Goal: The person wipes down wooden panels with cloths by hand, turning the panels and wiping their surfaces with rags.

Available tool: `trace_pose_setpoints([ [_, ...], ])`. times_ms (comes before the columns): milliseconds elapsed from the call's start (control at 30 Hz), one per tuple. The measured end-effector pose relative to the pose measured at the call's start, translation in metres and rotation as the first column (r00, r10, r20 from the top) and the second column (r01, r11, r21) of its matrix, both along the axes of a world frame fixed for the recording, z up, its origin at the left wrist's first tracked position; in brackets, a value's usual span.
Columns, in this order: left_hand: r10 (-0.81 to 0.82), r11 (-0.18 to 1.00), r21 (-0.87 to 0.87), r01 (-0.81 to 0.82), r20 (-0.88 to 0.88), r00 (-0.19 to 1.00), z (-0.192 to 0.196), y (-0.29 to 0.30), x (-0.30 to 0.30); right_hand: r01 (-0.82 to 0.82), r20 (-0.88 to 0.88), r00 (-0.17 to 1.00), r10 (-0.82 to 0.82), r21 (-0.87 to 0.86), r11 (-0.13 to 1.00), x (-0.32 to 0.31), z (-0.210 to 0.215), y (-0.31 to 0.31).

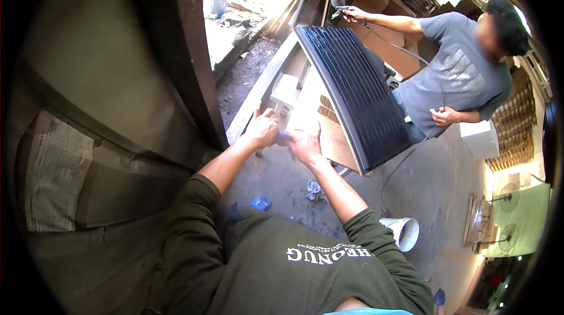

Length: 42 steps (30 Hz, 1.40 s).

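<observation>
My left hand is in the middle of the view, its fingers curled and blurred. Close beside it, my right hand bends its fingers toward a small blue-purple object lying between both hands. Its kind is too blurred to tell, and the fingers partly cover it. Just beyond the hands stands a pale, box-like thing. To the right of my hands, a large black ribbed panel leans at a slant on a support.
Across the panel, a person holds up a spray gun with a hose. A white bucket lies on its side at right. On the floor are a crumpled rag and a blue lid-like piece. A dark post rises at left.
</observation>
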<state>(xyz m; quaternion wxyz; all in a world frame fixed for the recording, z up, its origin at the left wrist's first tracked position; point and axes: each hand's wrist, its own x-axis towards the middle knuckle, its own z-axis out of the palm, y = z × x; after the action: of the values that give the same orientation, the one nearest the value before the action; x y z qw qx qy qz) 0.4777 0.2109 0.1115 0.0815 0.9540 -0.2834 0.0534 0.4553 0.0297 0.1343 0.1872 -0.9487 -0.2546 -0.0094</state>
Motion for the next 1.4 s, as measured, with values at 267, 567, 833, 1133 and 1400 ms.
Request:
trace_pose_setpoints([
  [267,-0.049,0.998,0.028,0.049,0.001,0.999,0.021,0.004,0.012,0.015,-0.052,0.998,-0.036,-0.359,0.933,0.005,0.041,0.044],
  [567,0.069,0.977,-0.212,-0.016,0.246,0.967,0.031,0.033,-0.040,0.244,-0.765,0.641,0.066,0.285,0.927,0.061,0.024,-0.019],
  [833,0.028,0.993,-0.103,0.065,0.716,0.698,0.023,0.035,-0.018,0.470,-0.801,-0.019,0.598,0.521,0.713,0.065,0.007,-0.018],
  [1133,-0.046,0.986,-0.071,0.148,0.747,0.663,0.045,0.040,-0.006,0.367,-0.789,0.000,0.615,0.572,0.734,0.053,0.014,-0.005],
  [1400,-0.163,0.979,0.014,0.203,0.652,0.741,0.040,0.043,-0.015,0.160,-0.891,0.284,0.355,0.409,0.898,0.031,0.052,0.009],
])
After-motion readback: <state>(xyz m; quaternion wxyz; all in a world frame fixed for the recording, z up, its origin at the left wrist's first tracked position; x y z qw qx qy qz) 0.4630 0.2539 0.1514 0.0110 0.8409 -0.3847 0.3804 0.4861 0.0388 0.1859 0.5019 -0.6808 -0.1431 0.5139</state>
